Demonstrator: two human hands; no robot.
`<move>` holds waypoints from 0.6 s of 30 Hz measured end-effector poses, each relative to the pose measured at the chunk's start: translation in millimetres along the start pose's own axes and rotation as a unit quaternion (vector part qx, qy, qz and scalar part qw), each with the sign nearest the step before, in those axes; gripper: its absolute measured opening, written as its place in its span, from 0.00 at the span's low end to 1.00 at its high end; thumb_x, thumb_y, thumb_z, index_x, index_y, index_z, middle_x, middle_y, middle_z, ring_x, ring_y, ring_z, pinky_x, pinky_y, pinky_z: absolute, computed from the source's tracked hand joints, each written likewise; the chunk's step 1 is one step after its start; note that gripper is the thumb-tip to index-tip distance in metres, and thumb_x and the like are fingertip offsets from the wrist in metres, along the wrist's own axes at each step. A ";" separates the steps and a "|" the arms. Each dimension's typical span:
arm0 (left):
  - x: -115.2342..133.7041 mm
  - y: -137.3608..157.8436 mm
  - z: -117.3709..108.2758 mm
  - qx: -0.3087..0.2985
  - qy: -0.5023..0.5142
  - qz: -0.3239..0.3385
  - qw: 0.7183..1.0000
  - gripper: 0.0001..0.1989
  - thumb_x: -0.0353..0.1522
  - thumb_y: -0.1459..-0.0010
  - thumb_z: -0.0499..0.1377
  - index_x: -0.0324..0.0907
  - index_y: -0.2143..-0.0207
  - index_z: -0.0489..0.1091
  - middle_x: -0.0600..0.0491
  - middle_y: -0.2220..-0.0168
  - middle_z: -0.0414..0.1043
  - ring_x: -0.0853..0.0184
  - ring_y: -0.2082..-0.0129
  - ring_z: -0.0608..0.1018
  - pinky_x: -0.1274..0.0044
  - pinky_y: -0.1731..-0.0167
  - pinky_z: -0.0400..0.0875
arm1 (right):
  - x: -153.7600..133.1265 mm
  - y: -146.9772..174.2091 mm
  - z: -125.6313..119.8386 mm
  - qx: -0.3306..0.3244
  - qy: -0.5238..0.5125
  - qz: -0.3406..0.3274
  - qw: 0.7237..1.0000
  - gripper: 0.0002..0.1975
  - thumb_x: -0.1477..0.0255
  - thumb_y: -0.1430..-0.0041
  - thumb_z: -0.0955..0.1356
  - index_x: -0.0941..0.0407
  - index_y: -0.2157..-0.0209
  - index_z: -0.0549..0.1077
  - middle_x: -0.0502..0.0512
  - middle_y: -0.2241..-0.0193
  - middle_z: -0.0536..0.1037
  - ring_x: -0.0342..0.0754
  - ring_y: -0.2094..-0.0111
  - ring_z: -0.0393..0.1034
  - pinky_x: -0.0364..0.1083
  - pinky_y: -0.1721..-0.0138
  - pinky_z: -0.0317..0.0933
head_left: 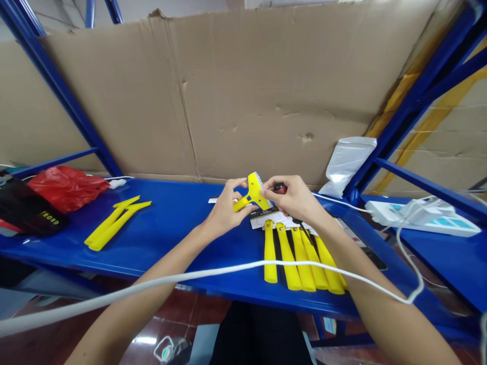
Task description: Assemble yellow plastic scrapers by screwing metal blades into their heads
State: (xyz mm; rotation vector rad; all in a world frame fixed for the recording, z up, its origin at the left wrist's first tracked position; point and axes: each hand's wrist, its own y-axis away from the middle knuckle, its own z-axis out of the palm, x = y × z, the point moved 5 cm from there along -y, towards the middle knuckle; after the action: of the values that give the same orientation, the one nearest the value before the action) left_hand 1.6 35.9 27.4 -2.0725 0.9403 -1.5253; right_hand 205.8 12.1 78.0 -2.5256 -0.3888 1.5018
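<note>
My left hand (224,210) is closed around the handle of a yellow scraper (252,190), its wide head raised above the table. My right hand (296,196) keeps a screwdriver with a red and black grip (280,188) tucked in the palm. The screwdriver's dark shaft points down toward the table. The right thumb and fingertips touch the blade edge of the scraper head. Below the hands, several yellow handles (290,261) lie side by side, their upper ends by a white and black box (259,218). The right forearm hides part of that row.
Two yellow scraper pieces (117,223) lie at the left of the blue table (167,218). Behind them sit a red plastic bag (70,187) and a black bag (32,210). A white cable (213,269) crosses over both forearms. A white power strip (426,218) lies at right.
</note>
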 end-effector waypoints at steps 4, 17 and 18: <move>9.4 2.0 -4.4 -0.023 -0.056 0.062 0.996 0.21 0.33 0.32 0.70 0.49 0.38 0.80 0.37 0.28 0.70 0.61 0.57 0.83 0.60 0.47 0.81 | -8.8 3.8 1.0 0.019 -0.023 -0.010 1.000 0.12 0.62 0.40 0.79 0.56 0.64 0.82 0.48 0.79 0.76 0.41 0.85 0.62 0.45 0.83 0.54; 13.6 -2.2 0.8 0.029 0.221 -0.182 0.958 0.27 0.53 0.36 0.72 0.40 0.51 0.79 0.54 0.75 0.79 0.67 0.82 0.77 0.78 0.83 0.70 | -28.9 15.7 -17.1 0.146 -0.052 -0.120 0.981 0.19 0.51 0.30 0.76 0.53 0.63 0.82 0.57 0.70 0.86 0.54 0.67 0.82 0.46 0.77 0.62; 13.7 -3.8 0.5 0.025 0.244 -0.195 0.950 0.28 0.54 0.37 0.73 0.40 0.51 0.77 0.54 0.75 0.80 0.68 0.83 0.77 0.78 0.83 0.70 | -30.2 16.9 -18.2 0.149 -0.046 -0.121 0.980 0.19 0.52 0.30 0.76 0.53 0.63 0.82 0.57 0.71 0.85 0.54 0.66 0.82 0.47 0.75 0.63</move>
State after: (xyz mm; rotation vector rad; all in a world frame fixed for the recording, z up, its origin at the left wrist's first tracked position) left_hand 5.6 28.7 38.9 -1.9607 0.6517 -2.3146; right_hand 210.3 -13.7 107.0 -2.1028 -0.4306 1.4620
